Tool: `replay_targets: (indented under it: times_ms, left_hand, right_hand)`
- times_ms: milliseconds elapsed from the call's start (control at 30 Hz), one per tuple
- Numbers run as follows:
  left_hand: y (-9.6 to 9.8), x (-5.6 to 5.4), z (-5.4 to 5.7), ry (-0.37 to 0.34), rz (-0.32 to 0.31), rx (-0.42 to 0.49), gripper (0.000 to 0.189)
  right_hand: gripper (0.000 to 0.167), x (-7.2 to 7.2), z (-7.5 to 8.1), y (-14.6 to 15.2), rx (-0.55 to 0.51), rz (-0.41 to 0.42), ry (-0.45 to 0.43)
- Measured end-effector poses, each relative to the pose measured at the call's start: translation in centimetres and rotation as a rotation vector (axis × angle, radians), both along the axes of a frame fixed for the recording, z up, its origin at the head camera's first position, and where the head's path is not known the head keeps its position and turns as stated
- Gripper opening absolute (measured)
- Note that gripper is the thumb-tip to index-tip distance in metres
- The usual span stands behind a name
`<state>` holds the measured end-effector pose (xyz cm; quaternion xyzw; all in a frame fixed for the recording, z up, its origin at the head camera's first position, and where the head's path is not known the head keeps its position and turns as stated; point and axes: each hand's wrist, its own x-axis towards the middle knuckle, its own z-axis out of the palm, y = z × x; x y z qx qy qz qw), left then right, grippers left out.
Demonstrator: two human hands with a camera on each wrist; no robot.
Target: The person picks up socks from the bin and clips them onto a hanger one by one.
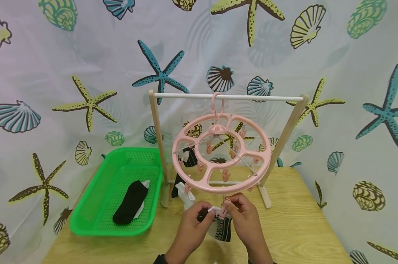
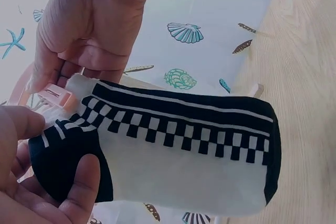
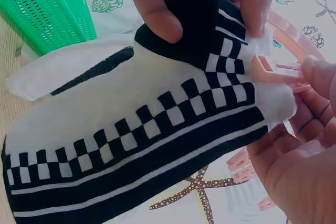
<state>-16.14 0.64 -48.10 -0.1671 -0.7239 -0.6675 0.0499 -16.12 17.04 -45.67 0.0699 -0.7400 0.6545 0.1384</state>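
A white sock (image 2: 184, 177) with black stripes and a checkered band hangs below the front of the round pink clip hanger (image 1: 221, 190). My left hand (image 1: 193, 224) pinches the sock by its black patch near the cuff, thumb on the cloth. With thumb and fingers, my right hand (image 1: 246, 218) grips a pink clothespin (image 3: 278, 69) at the sock's white cuff. The clothespin (image 2: 56, 97) overlaps the cuff edge in both wrist views. Beside my left hand, another white sock (image 1: 185, 196) hangs from the hanger's left side.
A wooden rack with a white bar (image 1: 182, 95) carries the hanger by its hook. More pink clips (image 1: 226, 176) dangle round the ring, and a dark striped sock (image 1: 191, 158) hangs behind. Left on the table (image 1: 294, 220), a green basket (image 1: 111, 231) holds a black sock (image 1: 131, 201) over something white.
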Motion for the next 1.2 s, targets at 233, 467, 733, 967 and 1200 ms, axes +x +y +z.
replay_targets:
  times_ms: [233, 467, 733, 967, 1200]
  left_hand:
    - [0.0, -0.1, 0.0, -0.051, -0.003, -0.027, 0.004]
    - [-0.3, 0.0, 0.1, -0.045, -0.009, -0.018, 0.005]
    - [-1.3, 0.1, 0.5, 0.070, 0.105, -0.143, 0.007]
    - [-2.1, -0.3, 2.3, 0.363, 0.278, -0.130, 0.008]
    - [-3.0, -2.1, 4.5, 0.659, 0.336, -0.381, 0.024]
  right_hand:
    - [0.011, -0.1, 0.0, -0.1, 0.000, 0.043, -0.023]
    - [0.017, 0.0, 0.0, -0.4, -0.023, 0.064, -0.052]
    - [0.024, 0.0, 0.3, -0.6, -0.038, 0.053, -0.081]
    - [0.025, 0.0, 0.3, -0.6, -0.051, 0.054, -0.090]
    - [0.025, 0.0, 0.2, -0.5, -0.036, 0.042, -0.090]
